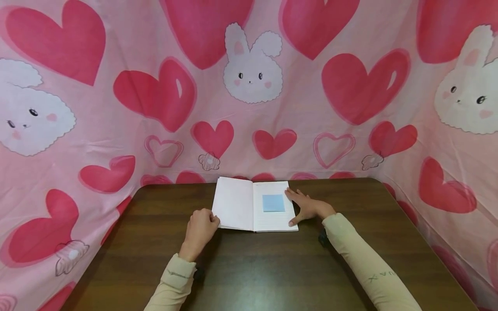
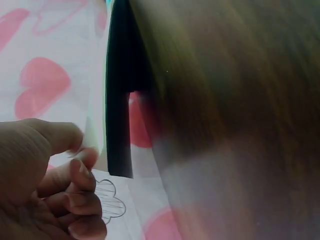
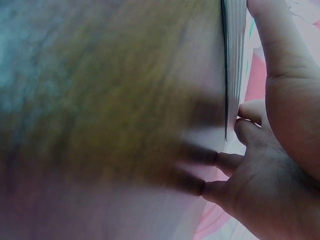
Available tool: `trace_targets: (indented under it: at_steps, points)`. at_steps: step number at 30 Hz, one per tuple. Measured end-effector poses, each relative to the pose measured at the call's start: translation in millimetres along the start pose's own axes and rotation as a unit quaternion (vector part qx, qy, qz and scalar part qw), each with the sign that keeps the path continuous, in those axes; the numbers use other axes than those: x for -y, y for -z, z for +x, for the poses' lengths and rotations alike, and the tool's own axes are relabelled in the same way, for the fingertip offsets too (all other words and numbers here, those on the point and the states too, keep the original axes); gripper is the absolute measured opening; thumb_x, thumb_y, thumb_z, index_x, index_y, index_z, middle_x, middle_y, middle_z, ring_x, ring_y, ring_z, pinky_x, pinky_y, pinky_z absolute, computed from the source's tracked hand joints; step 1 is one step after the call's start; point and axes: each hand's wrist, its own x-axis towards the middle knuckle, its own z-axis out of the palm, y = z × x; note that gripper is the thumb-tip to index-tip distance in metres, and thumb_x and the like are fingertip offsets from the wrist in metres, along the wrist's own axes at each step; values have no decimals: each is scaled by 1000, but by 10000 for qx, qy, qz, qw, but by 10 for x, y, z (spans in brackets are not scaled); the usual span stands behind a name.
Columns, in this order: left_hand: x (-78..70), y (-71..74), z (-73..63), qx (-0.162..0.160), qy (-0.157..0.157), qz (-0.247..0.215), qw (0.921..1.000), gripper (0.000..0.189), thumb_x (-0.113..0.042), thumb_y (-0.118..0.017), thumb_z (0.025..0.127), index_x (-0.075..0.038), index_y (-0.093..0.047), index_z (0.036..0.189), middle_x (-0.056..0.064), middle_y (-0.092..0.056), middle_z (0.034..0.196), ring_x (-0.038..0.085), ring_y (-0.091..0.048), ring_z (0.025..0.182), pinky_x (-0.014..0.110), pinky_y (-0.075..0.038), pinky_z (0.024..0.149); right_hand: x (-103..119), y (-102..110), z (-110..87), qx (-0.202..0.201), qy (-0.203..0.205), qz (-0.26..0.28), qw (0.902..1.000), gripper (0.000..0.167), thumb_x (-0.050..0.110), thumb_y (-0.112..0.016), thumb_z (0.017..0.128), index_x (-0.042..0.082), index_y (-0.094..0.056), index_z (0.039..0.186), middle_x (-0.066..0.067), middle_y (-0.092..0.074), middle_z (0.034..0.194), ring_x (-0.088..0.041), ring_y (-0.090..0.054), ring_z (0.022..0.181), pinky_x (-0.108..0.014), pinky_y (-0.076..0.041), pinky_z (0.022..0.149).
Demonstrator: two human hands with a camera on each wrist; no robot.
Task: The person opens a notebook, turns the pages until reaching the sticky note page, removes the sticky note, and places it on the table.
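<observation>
An open notebook (image 1: 233,203) lies near the far edge of the table, its left side blank and its right page lined. A light blue sticky note (image 1: 273,203) is on the right page. At the lower left corner, my left hand (image 1: 201,228) pinches the left side of the notebook between thumb and curled fingers. The dark outside of the cover (image 2: 119,100) shows beside that hand in the left wrist view. My right hand (image 1: 309,206) rests at the right edge with its fingers spread, thumb on the page. The page block (image 3: 235,60) shows edge-on in the right wrist view.
The brown wooden table (image 1: 249,272) has rounded far corners. Pink cloth (image 1: 303,99) with hearts and rabbits hangs behind it and along both sides.
</observation>
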Motion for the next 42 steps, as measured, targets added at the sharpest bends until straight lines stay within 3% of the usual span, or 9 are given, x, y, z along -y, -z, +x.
trace_targets:
  at_steps: [10,15,30,33,37,39,42]
  points:
    - [105,-93,35,926,502,131,9943,45,-4,-62,86,-13,-38,48,-4,-26,49,13,-28,49,26,-26,43,-6,-2,-6,-14,-43,-6,10000,124,45,-86,79,0,-5,162,-23,3,169,-54,8,152,-77,0,113]
    - [138,-142,54,1195,610,203,9907,43,-4,-61,83,-14,-36,49,-5,-25,51,13,-29,50,27,-25,44,-3,-6,-3,-20,-84,-52,9999,124,45,-86,79,0,-5,162,-23,3,169,-54,8,152,-77,-1,114]
    - [202,-118,124,1840,1109,329,9761,38,-11,-70,89,-6,-52,56,3,-42,53,19,-44,51,29,-36,48,12,-10,14,14,-145,-43,9999,126,47,-86,78,1,-4,162,-22,4,170,-53,8,152,-76,0,114]
    - [184,-80,124,1773,1090,512,9768,33,-13,-76,87,-4,-56,63,6,-48,58,21,-48,55,32,-41,50,9,-13,19,1,-147,-45,9999,126,48,-86,78,1,-4,162,-22,3,170,-53,8,152,-76,0,114]
    - [138,-61,114,1384,868,674,9842,32,-15,-85,80,-3,-57,69,8,-54,63,23,-53,59,38,-46,53,-12,-19,24,-21,-197,-70,9998,126,48,-86,78,2,-4,163,-21,4,170,-52,8,152,-76,0,114]
    - [107,-82,110,1069,533,713,9903,33,-16,-88,77,0,-59,77,11,-56,68,27,-56,63,42,-50,57,-17,-17,24,-21,-199,-65,9998,126,47,-86,78,2,-4,163,-21,4,170,-52,8,152,-76,0,114]
    - [44,-140,121,624,-255,825,9943,40,-19,-90,76,4,-64,96,19,-61,83,35,-59,77,49,-53,70,-13,-7,21,2,-158,-72,9998,127,48,-86,78,2,-4,163,-22,4,170,-53,7,152,-76,-1,114]
